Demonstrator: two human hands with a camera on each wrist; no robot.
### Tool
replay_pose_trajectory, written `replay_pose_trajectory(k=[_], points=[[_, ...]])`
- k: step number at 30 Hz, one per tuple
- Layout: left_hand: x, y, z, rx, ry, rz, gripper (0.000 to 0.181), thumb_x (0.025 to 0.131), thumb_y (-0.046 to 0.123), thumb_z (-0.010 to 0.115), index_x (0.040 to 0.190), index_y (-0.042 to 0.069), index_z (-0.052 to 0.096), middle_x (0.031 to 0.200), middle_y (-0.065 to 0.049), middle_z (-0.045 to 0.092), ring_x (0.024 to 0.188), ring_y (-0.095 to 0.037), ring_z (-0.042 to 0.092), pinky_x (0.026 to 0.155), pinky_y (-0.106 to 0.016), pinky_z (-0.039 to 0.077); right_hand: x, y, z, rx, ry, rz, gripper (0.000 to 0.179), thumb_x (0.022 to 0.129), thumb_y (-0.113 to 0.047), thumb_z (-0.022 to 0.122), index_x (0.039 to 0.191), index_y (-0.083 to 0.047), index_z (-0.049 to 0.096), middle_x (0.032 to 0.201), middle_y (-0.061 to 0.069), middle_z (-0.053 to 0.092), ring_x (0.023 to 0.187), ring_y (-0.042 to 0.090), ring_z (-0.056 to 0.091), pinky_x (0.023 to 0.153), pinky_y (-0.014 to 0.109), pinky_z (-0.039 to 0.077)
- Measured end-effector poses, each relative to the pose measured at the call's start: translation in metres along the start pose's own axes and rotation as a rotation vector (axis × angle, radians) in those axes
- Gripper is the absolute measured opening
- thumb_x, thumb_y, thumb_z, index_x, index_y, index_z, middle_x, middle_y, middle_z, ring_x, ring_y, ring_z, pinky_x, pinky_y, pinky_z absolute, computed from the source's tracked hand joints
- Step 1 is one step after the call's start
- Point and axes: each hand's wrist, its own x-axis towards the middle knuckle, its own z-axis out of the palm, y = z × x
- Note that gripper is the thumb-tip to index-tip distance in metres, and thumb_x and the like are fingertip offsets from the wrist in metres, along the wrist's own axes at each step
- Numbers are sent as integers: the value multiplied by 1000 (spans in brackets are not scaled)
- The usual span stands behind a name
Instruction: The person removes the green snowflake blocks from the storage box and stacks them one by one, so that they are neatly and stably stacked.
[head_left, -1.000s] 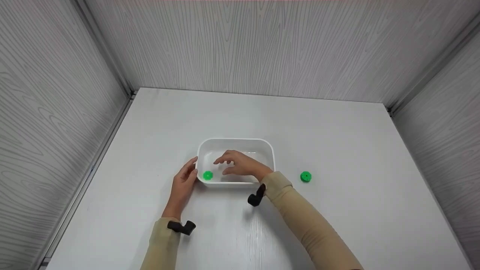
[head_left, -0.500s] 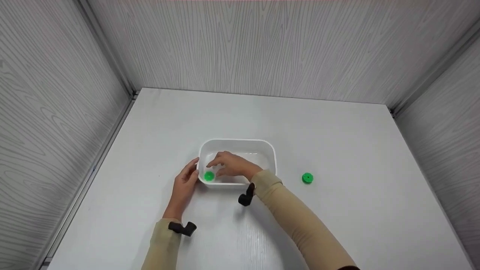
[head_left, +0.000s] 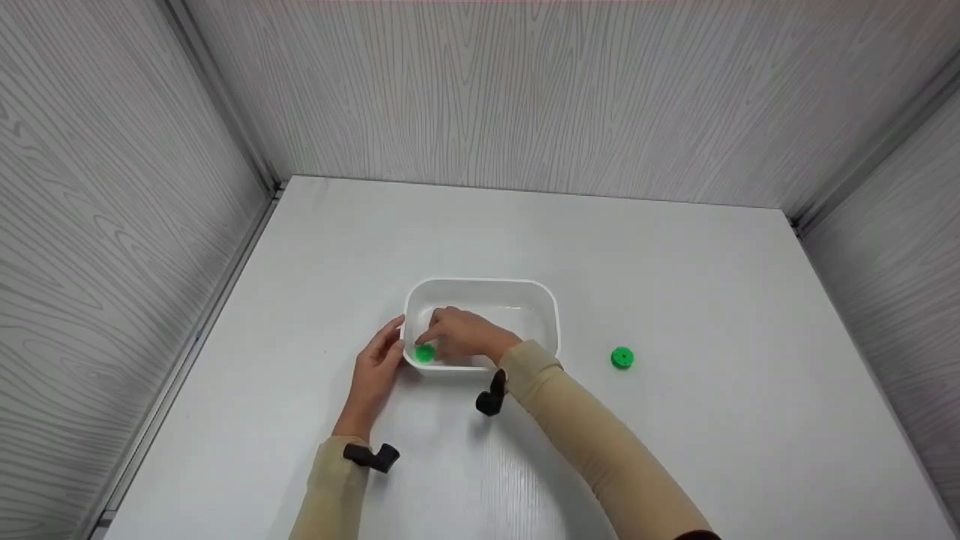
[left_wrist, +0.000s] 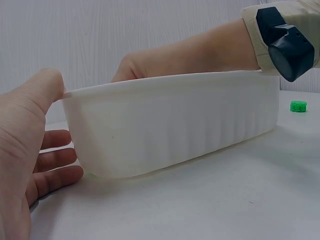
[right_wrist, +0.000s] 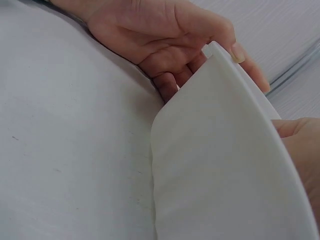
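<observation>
A white plastic tub (head_left: 517, 315) stands on the table. My left hand (head_left: 377, 369) holds its left end, thumb tip on the rim and the other fingers against the outer wall, as the left wrist view shows. Inside the tub, at the near left corner, lies a green disc with a notched edge (head_left: 425, 353). My right hand (head_left: 466, 334) reaches in over the near wall and pinches this disc, index fingertip at its far left edge and thumb side at its right. In both wrist views the tub's wall hides the disc.
Another green notched disc (head_left: 622, 358) sits on the white table (head_left: 697, 300), right of the tub. Grey wood-grain panels (head_left: 495, 90) enclose the table at the back and both sides. Black wrist cameras (head_left: 491, 394) stick out from the tan sleeves.
Over the last second my right hand moves left inside the tub, and its spread fingers come down and close in on the green disc. The left hand stays at the tub's end.
</observation>
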Motion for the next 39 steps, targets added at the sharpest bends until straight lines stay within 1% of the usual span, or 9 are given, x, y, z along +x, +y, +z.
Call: replay_pose_trajectory(k=[4,10,14,17,21,24,26,33,39], points=[[-1,-2,2,3,17,15,41,96,25,53,136,20,49,129,-11,52,116,-22,50,89,-26,46,1,-1,4,-53,24,-31,30,86,-17,67,116,-23,68,103,4,55,88,16,49,79,26,41],[0,-3,2,5,6,32,41,96,25,53,136,19,49,129,-11,52,117,-23,50,90,-26,45,1,-3,7,-61,12,21,27,86,-20,67,113,-24,70,102,3,54,87,15,47,79,27,40],[-1,-1,1,1,5,18,41,95,26,53,136,21,49,129,-10,53,116,-22,50,90,-25,45,2,-3,7,-63,12,39,28,85,-23,69,112,-23,69,103,3,53,87,16,45,79,28,40],[-1,3,1,-10,-2,12,42,96,23,53,137,19,48,131,-12,51,119,-24,49,91,-24,44,2,-2,7,-38,13,67,28,83,-24,71,111,-22,69,101,2,52,88,16,45,80,28,40],[-5,16,2,1,-24,25,42,97,16,50,138,11,45,134,-18,48,122,-28,46,91,-24,43,2,-1,8,-1,7,118,29,81,-25,73,110,-19,68,101,0,50,90,15,44,82,28,40],[-8,24,4,24,-29,26,43,97,15,49,139,9,44,135,-18,47,123,-30,45,92,-23,43,3,-1,7,14,-4,150,30,81,-27,72,108,-17,65,103,-1,49,92,14,44,83,27,40],[-8,24,4,25,-29,21,43,97,16,49,139,10,44,134,-18,47,122,-30,45,93,-24,42,3,-1,7,19,-6,167,29,82,-28,71,107,-17,64,103,-2,48,92,13,43,83,27,40],[-7,22,3,-36,-39,2,43,97,13,49,140,10,43,134,-19,47,121,-31,46,90,-26,44,0,-2,5,-19,27,138,28,80,-25,68,105,-13,64,100,1,50,89,16,44,79,27,41],[-8,23,3,-12,-35,16,43,98,13,49,140,8,43,134,-20,46,122,-31,45,91,-25,44,2,-2,5,1,9,143,35,79,-27,74,110,-14,67,107,2,50,95,16,45,84,27,40]])
